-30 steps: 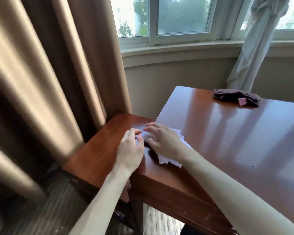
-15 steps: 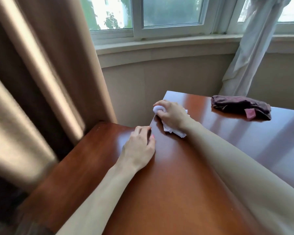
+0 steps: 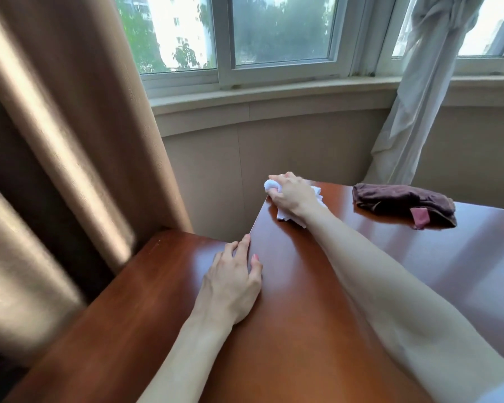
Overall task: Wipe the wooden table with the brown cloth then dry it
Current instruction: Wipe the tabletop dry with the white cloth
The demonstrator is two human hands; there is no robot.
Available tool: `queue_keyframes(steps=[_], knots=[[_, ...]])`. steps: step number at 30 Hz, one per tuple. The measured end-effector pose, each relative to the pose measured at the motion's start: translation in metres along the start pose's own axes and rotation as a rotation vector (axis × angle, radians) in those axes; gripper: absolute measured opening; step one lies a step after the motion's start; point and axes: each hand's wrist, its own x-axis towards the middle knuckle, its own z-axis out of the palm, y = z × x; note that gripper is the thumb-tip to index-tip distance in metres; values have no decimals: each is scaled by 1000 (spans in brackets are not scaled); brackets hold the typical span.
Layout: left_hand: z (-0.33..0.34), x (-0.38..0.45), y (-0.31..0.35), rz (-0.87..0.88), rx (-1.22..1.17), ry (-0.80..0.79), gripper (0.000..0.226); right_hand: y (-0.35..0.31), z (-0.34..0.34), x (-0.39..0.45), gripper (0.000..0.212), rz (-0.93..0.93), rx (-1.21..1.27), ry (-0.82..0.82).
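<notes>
No readable writing anywhere. Glossy wooden table (image 3: 317, 330) filling the lower view, lower side shelf (image 3: 163, 274) along its left edge. Beige curtain (image 3: 70, 135) beside the shelf, sheer white curtain (image 3: 425, 91) behind the far edge. Brown cloth (image 3: 399, 200) with pink tag (image 3: 419, 218) lying unheld at the far edge. Right hand (image 3: 296, 194) clutching crumpled white paper (image 3: 285, 212) at the far left corner. Left hand (image 3: 233, 283) flat, fingers relaxed, on the left edge.
</notes>
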Motion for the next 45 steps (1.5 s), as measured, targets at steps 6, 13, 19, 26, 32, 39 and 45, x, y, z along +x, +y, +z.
queue_keyframes(steps=[6,13,19,26,32,39,45], knots=[[-5,2,3,-28,1,-18,55,-15,-18,-112,44,-108,128,-33],[-10,-3,3,-50,-14,-39,53,-32,-27,-225,45,-253,131,-23],[-4,-3,0,-10,-62,-22,48,-9,-29,-185,42,-203,111,-19],[6,5,-7,6,-47,-14,48,34,-16,-33,41,-85,110,51],[6,3,-4,-24,-12,11,50,39,-18,40,34,27,85,24],[-1,5,-6,-51,-180,18,46,-8,-14,-53,40,-163,75,-38],[-39,-50,-39,-300,-366,105,41,-78,-2,-193,35,-396,141,-79]])
